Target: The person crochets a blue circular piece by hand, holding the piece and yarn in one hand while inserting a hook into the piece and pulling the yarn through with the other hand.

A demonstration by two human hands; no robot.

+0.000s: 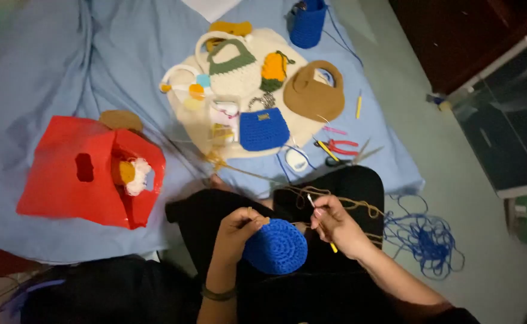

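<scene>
A: Head view. Left hand (237, 231) clamps the upper-left rim of the blue crocheted round (277, 246), fingers curled over the edge. The piece sits over the person's lap on the black trousers (335, 282), flat bottom facing the camera.

B: Right?

A: Right hand (335, 227) pinches a crochet hook (322, 222) with a yellow handle. Hook's long axis runs upper-left to lower-right, tip up. The round lies left and slightly below that hand, just beside it; tan yarn (359, 205) bridges the gap at the rim. Left hand is already on the piece, right close by.

B: Blind spots?

A: The hook tip is too small to resolve, so he cannot tell whether it sits in a stitch. Left fingertips are hidden behind the rim. Loose blue yarn (425, 237) lies on the floor to the right. Dim light, soft detail.
</scene>
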